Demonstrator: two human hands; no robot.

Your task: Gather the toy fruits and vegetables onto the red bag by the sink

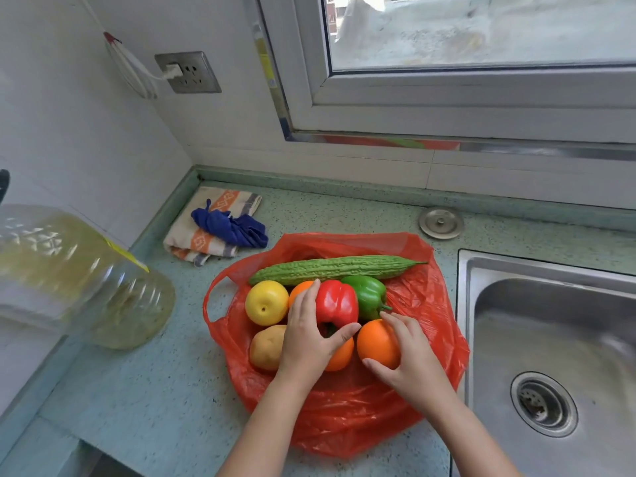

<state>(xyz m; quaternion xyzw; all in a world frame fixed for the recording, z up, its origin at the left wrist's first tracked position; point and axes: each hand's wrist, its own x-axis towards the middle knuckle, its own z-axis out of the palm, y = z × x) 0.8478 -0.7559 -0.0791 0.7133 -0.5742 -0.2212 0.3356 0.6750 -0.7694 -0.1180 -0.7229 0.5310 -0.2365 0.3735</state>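
So the red bag (344, 418) is lying flat on the counter (155, 390), and all the toy produce in view is already on it; the sink (550, 321) is just right of the bag.

The left hand (306, 342) is on the red pepper (339, 302) in the middle of the bag; its fingers (308, 297) lie close together up the pepper's left side, with the thumb spread wide and hooked under the near end, so it's cupping and gripping the pepper. The right hand (413, 359) is on the front orange (377, 340), on the bag's right half; index finger curled over the top, thumb tucked under the near side, so that one is properly gripped.

At the bag's far edge a long bitter gourd (334, 268) lies crosswise; nearer than it, a green pepper (368, 292) touches the red one. On the bag's left half sit a yellow fruit (266, 302) and, nearer, a potato (266, 347). A second orange (342, 356) peeks out under the left thumb; a third orange (299, 290) shows behind the left fingertips, mostly hidden.

Off the bag: a folded towel (192, 239) with a blue cloth (234, 228) on it, just past the bag's far-left corner; a big clear bottle (86, 280) of yellowish liquid well to the bag's left; a round metal cap (441, 222) beyond the bag's far-right corner.
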